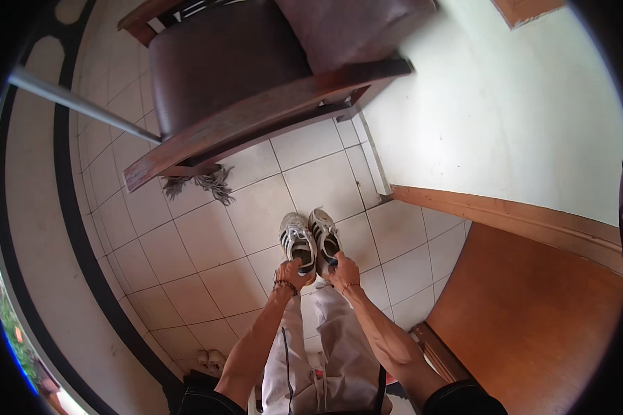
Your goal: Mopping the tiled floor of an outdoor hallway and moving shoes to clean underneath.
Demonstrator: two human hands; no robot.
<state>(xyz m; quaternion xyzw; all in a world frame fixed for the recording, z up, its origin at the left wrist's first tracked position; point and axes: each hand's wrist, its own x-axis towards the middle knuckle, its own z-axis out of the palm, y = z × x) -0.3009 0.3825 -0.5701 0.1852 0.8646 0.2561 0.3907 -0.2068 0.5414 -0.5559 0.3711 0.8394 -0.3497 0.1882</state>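
Note:
Two white sneakers with dark side stripes are side by side, toes pointing away from me. At the heel of the left sneaker [294, 233], my left hand [294, 272] grips the collar, a beaded bracelet on its wrist. My right hand [344, 272] is closed on the heel of the right sneaker [323, 231]. Both shoes have white laces, and their openings face up toward me with no feet inside. Whether the soles touch the floor cannot be told from this angle. Below the hands are my legs in light trousers [337, 342].
Ahead stands a wooden armchair [270, 129] with dark cushions, and a grey mop head [207, 184] pokes out under it. A metal pole [93, 111] leans there. White wall [488, 124] and a brown wooden door [529, 311] are at right. Small shoes [211, 359] lie lower left on tiles.

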